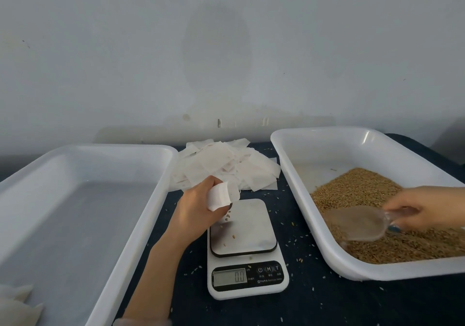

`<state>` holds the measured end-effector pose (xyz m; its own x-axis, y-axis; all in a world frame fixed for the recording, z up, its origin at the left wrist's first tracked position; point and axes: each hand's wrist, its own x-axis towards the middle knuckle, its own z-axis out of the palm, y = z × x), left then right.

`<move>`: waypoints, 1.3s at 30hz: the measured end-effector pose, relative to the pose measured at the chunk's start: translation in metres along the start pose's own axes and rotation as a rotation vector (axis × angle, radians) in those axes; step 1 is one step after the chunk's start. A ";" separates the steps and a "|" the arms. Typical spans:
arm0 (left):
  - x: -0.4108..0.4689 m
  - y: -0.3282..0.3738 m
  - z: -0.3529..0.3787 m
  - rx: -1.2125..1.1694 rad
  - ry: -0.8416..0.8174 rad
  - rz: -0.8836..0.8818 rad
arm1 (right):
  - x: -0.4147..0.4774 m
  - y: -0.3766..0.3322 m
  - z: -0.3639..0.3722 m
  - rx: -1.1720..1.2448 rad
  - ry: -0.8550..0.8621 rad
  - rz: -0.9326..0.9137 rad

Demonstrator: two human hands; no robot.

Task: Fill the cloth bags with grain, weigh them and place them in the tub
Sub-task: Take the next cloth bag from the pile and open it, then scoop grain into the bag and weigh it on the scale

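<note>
My left hand [195, 206] holds a small white cloth bag [221, 196] with its mouth turned open, just above the back left corner of the kitchen scale [247, 249]. A few grains lie on the scale's steel plate, and its display reads 0.0. My right hand [425, 207] grips the handle of a clear plastic scoop [359, 222], which lies low in the brown grain [372, 215] inside the right white tub [297, 174]. The left white tub [141, 215] holds filled bags [18, 305] at its near left corner.
A loose pile of empty white cloth bags [226, 167] lies behind the scale, between the two tubs. Stray grains are scattered on the dark tabletop [317, 298] around the scale. A pale wall rises right behind the table.
</note>
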<state>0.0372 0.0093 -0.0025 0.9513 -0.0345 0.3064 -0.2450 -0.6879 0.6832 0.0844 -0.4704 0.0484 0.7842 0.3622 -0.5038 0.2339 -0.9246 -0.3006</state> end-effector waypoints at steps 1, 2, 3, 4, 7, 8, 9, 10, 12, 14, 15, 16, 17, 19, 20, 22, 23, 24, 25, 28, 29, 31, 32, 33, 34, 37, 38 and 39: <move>0.000 0.000 0.000 -0.002 0.001 0.000 | -0.007 -0.001 -0.002 0.073 0.012 -0.018; 0.000 0.001 0.000 -0.004 0.002 0.001 | -0.011 0.002 -0.005 0.120 0.040 -0.045; 0.000 0.002 0.000 -0.013 0.002 0.001 | -0.016 0.001 -0.006 0.144 0.060 -0.061; 0.000 0.003 0.000 -0.037 0.004 0.003 | -0.019 0.000 -0.007 0.177 0.076 -0.083; -0.001 0.009 0.001 -0.152 0.018 0.024 | -0.021 -0.006 0.001 0.318 0.104 -0.106; -0.001 0.011 0.001 -0.182 0.020 0.034 | -0.020 -0.005 0.005 0.347 0.122 -0.108; -0.002 0.013 0.002 -0.205 0.018 0.038 | -0.021 -0.006 0.008 0.361 0.132 -0.098; -0.002 0.015 0.002 -0.220 0.013 0.035 | -0.022 -0.006 0.010 0.377 0.145 -0.091; -0.002 0.015 0.004 -0.230 -0.001 0.021 | -0.024 -0.004 0.012 0.348 0.166 -0.049; -0.002 0.014 0.005 -0.212 -0.015 0.008 | -0.026 -0.002 0.013 0.197 0.201 0.016; -0.002 0.013 0.006 -0.204 -0.020 0.003 | -0.025 -0.001 0.014 0.092 0.211 0.056; -0.002 0.012 0.006 -0.199 -0.023 0.000 | -0.021 -0.001 0.014 0.006 0.224 0.090; -0.002 0.012 0.006 -0.195 -0.025 0.000 | -0.017 -0.005 0.015 -0.061 0.231 0.108; -0.003 0.013 0.006 -0.189 -0.027 0.006 | -0.010 -0.024 0.020 -0.098 0.229 0.097; -0.003 0.013 0.006 -0.191 -0.028 0.010 | -0.007 -0.034 0.025 -0.098 0.226 0.086; -0.004 0.014 0.005 -0.196 -0.028 0.012 | -0.006 -0.051 0.033 -0.126 0.248 0.077; -0.005 0.014 0.004 -0.195 -0.027 0.012 | -0.006 -0.056 0.036 -0.143 0.275 0.079; -0.005 0.014 0.004 -0.194 -0.026 0.014 | -0.006 -0.058 0.038 -0.148 0.302 0.078; -0.005 0.015 0.003 -0.191 -0.027 0.018 | -0.007 -0.060 0.040 -0.139 0.319 0.076; -0.004 0.016 0.004 -0.167 -0.027 0.032 | -0.009 -0.059 0.047 -0.086 0.339 0.053; -0.004 0.016 0.004 -0.157 -0.026 0.034 | -0.009 -0.058 0.049 -0.072 0.350 0.040; -0.004 0.016 0.005 -0.144 -0.024 0.033 | -0.009 -0.056 0.053 -0.058 0.375 0.023; -0.004 0.016 0.005 -0.146 -0.024 0.032 | -0.009 -0.056 0.054 -0.047 0.383 0.018; -0.004 0.016 0.005 -0.147 -0.024 0.031 | -0.010 -0.058 0.054 -0.036 0.388 0.014; -0.005 0.016 0.005 -0.147 -0.024 0.031 | -0.010 -0.060 0.054 -0.027 0.390 0.009; -0.005 0.016 0.005 -0.138 -0.026 0.033 | -0.007 -0.071 0.056 -0.007 0.375 -0.010; -0.004 0.016 0.005 -0.137 -0.028 0.030 | -0.007 -0.075 0.056 -0.019 0.365 -0.012; -0.004 0.015 0.005 -0.138 -0.030 0.026 | -0.006 -0.078 0.056 -0.044 0.362 -0.010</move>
<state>0.0303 -0.0050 0.0031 0.9490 -0.0738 0.3065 -0.2907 -0.5807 0.7605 0.0291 -0.3942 0.0295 0.9327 0.3129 -0.1791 0.2605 -0.9283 -0.2652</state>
